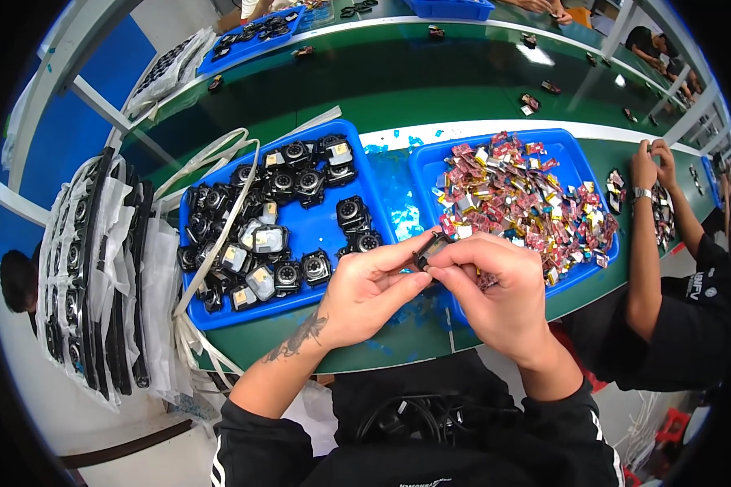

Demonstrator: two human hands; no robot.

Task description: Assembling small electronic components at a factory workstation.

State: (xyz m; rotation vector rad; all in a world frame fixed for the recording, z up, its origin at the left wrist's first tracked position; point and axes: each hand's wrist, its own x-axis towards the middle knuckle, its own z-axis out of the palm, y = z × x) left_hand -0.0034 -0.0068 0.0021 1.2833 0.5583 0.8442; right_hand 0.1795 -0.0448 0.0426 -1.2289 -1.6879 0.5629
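Observation:
Between the two trays I hold a small black housing [430, 250], which looks like a watch case, tilted in front of me. My left hand [374, 288] pinches its left side between thumb and fingers. The thumb and fingers of my right hand [499, 284] close on its right side. Fingers cover much of it, so its inner parts cannot be made out. At my left, a blue tray [357, 154] bears many similar black housings [288, 183]. A second blue tray [430, 158] on the right is heaped with small red, white and yellow parts [520, 195].
Stacked trays of housings in plastic film [97, 268] stand at the far left, with pale straps [211, 292] crossing the left tray. Scattered housings [530, 103] lie on the green conveyor [365, 81] beyond. A co-worker's arms [646, 211] reach in at the right.

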